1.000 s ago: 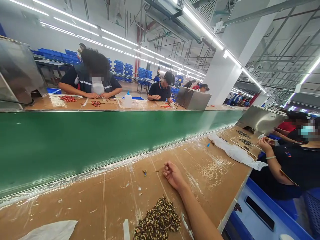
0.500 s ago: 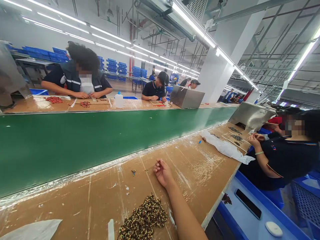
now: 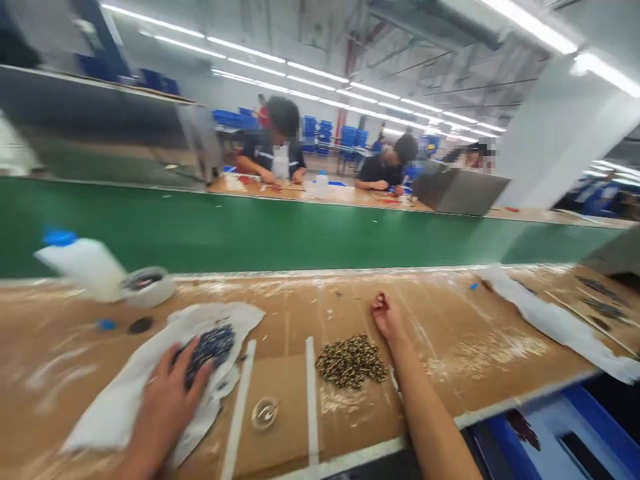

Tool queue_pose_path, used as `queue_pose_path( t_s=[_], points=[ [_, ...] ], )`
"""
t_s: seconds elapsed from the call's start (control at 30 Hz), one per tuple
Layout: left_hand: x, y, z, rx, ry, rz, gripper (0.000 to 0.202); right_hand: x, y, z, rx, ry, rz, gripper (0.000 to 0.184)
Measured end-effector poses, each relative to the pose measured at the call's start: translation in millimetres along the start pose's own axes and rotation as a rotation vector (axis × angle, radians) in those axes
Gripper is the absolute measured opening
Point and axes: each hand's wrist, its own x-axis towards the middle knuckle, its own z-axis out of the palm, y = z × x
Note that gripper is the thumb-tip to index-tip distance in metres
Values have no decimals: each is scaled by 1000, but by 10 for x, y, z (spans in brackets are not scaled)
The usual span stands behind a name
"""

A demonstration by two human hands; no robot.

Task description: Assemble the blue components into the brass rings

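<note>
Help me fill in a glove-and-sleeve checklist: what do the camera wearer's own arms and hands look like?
The left hand and right hand are both ungloved. The right forearm shows no sleeve, watch or bracelet. A small glint on the left hand might be a ring, but blur leaves that unsure.

Blue pile (image 3: pixel 220 343): small, dark blue pieces, loosely heaped on the upper right part of a white sheet (image 3: pixel 130 380); single pieces are too blurred to distinguish. The sheet, thin and wrinkled, lies spread on the desk (image 3: pixel 280 303), its outline irregular. Speckled pile (image 3: pixel 350 360): many small pieces in dark brown and yellow, massed in a low, rounded mound directly on the desk, to the right of the sheet and apart from it.
</note>
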Motion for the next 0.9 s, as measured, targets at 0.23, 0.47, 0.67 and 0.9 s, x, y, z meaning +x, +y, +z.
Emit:
queue_pose_path(
  t_s=[0.23,0.47,0.67,0.9],
  points=[
    [-279,185,-194,29,-62,-101,48,-42,-52,-132,-68,-26,2,29],
    [-337,274,-181,113,-107,-98,67,-16,-46,-239,-79,-70,-42,19],
    [-183,427,-143,213,-211,-69,66,12,-47,-220,-105,-78,-46,20],
    [-34,532,-14,308,-221,-122,58,68,-63,-176,-117,-6,-23,18]
  ],
)
